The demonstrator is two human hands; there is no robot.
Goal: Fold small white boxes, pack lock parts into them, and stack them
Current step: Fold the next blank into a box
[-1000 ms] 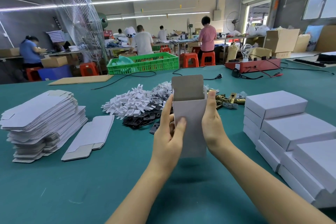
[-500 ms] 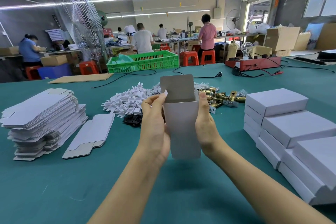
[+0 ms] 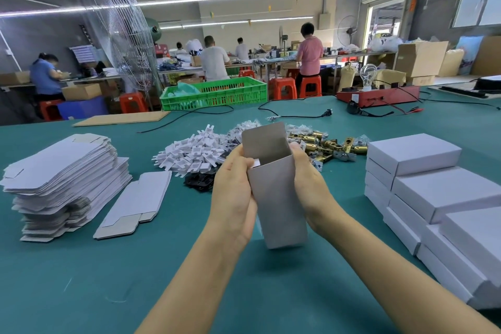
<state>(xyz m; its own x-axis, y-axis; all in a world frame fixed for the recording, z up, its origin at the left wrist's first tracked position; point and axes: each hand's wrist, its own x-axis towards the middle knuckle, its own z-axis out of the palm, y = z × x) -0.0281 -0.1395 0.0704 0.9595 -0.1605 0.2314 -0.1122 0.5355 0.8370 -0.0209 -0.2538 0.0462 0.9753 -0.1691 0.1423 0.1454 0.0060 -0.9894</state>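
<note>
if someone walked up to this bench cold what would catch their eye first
First, the half-folded white cardboard box held upright at centre, top flap open, gripped by the left hand and right hand. Next, the stack of closed white boxes at right and the tall pile of flat white box blanks at left. Behind the box lie brass lock parts on the green table.

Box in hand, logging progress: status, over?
Left hand and right hand both grip the upright white box. Top flap open, nothing packed yet. Nothing in the way.
</note>
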